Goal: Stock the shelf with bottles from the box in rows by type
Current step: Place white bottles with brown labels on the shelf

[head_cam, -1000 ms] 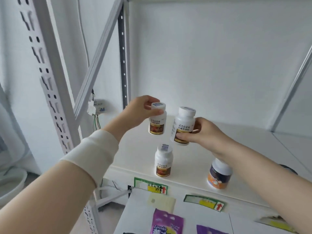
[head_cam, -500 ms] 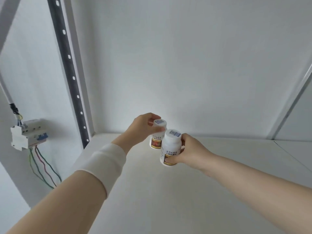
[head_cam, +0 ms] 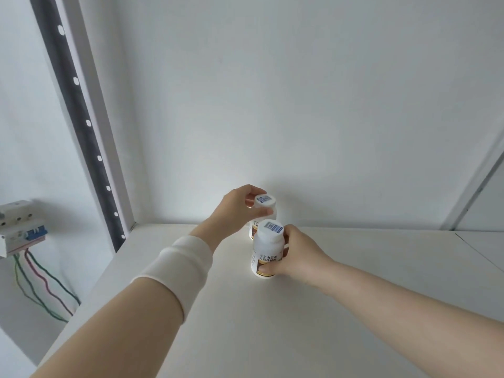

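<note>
A white shelf (head_cam: 381, 246) fills the lower part of the head view, closed behind by a plain white wall (head_cam: 300, 105). At the left a dark upright post (head_cam: 81, 118) with a row of holes rises from the shelf's back corner, and beyond it a circuit breaker (head_cam: 21, 225) hangs with green and red wires (head_cam: 41, 290) trailing below. A pale diagonal brace (head_cam: 474, 186) crosses the far right. Nothing lies between the hands and the shelf surface around them. Two white bottles stand upright near the back of the shelf, long axes vertical, caps up with a barcode sticker on each. The rear bottle (head_cam: 264, 201) is close to the wall, its lower part hidden by the front bottle (head_cam: 267, 249), which stands just in front of it with its printed label facing the camera. Whether either base touches the shelf cannot be told. The left hand (head_cam: 234, 211) reaches in from the lower left, a white sleeve band (head_cam: 180, 268) on the forearm, its fingers (head_cam: 263, 212) curled round the rear bottle's cap and pinching it. The right hand (head_cam: 300, 255) comes from the lower right, forearm low over the shelf, its fingers (head_cam: 268, 268) wrapped round the front bottle's body from the right side, thumb across the label's lower edge.
</note>
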